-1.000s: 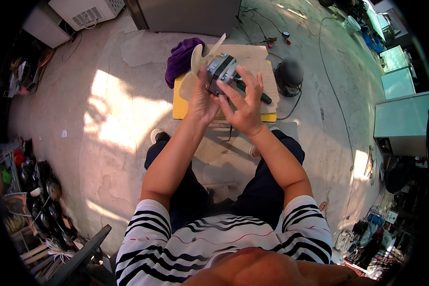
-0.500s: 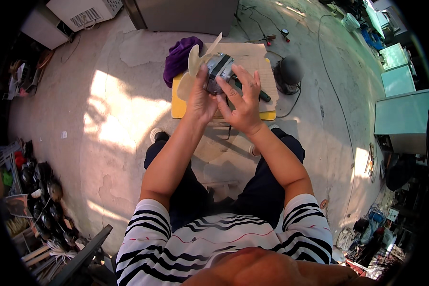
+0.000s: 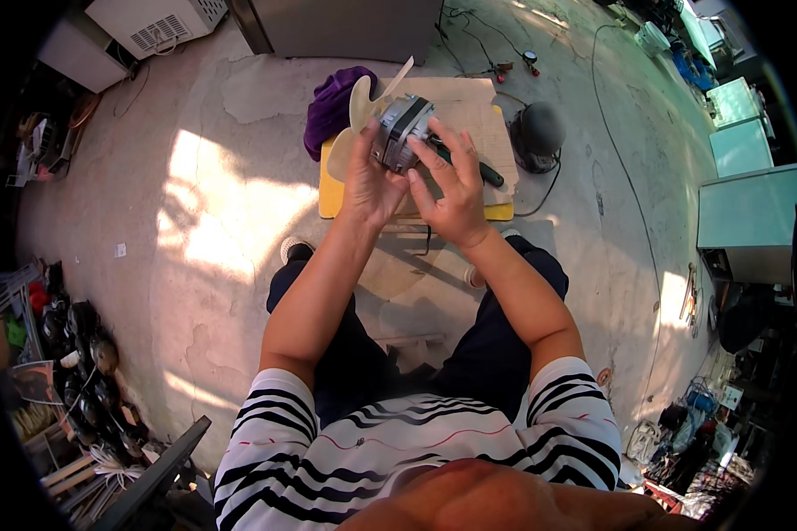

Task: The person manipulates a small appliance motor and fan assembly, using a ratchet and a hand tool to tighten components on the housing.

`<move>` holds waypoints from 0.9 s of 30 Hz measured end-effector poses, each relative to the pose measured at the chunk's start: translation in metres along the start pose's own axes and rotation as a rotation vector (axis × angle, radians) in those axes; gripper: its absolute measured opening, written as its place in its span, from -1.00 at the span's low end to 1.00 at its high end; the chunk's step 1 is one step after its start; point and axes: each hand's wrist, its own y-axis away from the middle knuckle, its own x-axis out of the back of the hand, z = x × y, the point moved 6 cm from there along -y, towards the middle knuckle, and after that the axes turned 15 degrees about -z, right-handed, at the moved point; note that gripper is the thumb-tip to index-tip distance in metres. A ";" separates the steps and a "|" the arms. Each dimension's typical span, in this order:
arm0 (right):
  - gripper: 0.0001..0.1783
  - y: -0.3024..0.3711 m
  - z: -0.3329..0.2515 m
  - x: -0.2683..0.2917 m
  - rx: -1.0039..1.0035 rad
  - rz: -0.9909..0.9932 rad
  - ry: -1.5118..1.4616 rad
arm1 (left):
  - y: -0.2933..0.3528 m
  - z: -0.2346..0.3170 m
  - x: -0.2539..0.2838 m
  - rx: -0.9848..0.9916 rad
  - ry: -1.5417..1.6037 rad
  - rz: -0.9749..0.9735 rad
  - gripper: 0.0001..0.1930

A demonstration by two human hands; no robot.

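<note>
Currently grips the motor (image 3: 401,133) in the left hand (image 3: 369,186), above the cardboard (image 3: 469,99), with the fan (image 3: 359,103) to its left. Holds the right hand (image 3: 456,202) loosely open, fingers spread at the motor's right side, near a dark handle (image 3: 491,175).

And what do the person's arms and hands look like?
The left hand and right hand wear no gloves, and the forearms are bare. The short sleeves are white with bold black stripes and thin red marks.
</note>
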 end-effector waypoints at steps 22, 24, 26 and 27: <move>-0.51 -0.001 -0.003 0.003 0.008 0.012 -0.098 | 0.001 -0.002 0.001 0.023 0.053 -0.022 -0.46; -0.50 -0.001 0.001 0.003 -0.085 0.076 -0.241 | 0.001 -0.003 0.005 0.026 0.071 0.002 -0.49; -0.49 -0.002 0.000 0.004 -0.039 0.034 -0.154 | -0.001 -0.003 0.008 0.021 0.028 0.022 -0.47; -0.48 -0.002 0.000 0.004 -0.016 0.013 -0.111 | -0.002 -0.003 0.009 0.018 0.007 0.032 -0.46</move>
